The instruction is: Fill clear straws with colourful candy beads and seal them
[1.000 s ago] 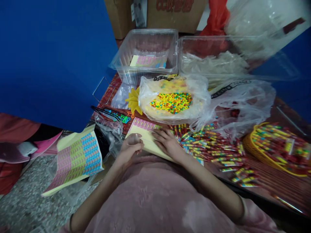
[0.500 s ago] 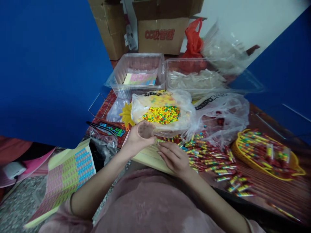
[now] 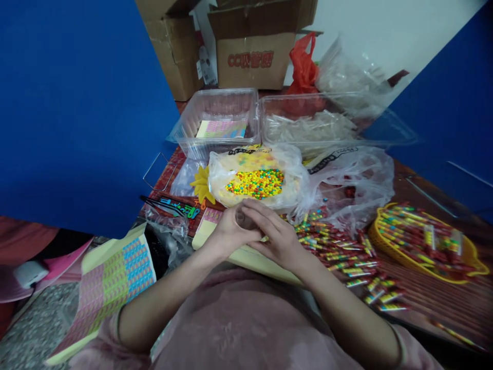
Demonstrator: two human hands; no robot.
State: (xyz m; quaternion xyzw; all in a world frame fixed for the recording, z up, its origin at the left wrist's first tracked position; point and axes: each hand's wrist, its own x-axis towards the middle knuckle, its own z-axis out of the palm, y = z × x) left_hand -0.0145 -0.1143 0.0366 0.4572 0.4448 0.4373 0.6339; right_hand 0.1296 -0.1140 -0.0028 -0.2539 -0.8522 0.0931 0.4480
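My left hand [image 3: 224, 235] curls around what looks like a bundle of clear plastic tubes [image 3: 242, 220], held in front of the candy bag. From the other side my right hand [image 3: 278, 239] closes over the bundle, its fingers across the top and its thumb low near the left thumb. Most of the bundle is hidden by my fingers. Just beyond sits a white plastic bag [image 3: 296, 180], open, with small colourful candy balls [image 3: 258, 184] inside. Under my hands lies a pale yellow sticker pad [image 3: 246, 261].
Filled candy tubes [image 3: 342, 252] lie heaped at the right, beside a yellow basket [image 3: 472, 262] of more. Two clear trays stand behind, one with sticker sheets [image 3: 221, 128], one with clear tubes [image 3: 311, 126]. A sticker sheet [image 3: 115, 277] hangs at left. Cardboard boxes [image 3: 250, 61] stand at the back.
My right hand has moved left and up, from beside the bundle to over its top, meeting my left hand. The view has shifted slightly.
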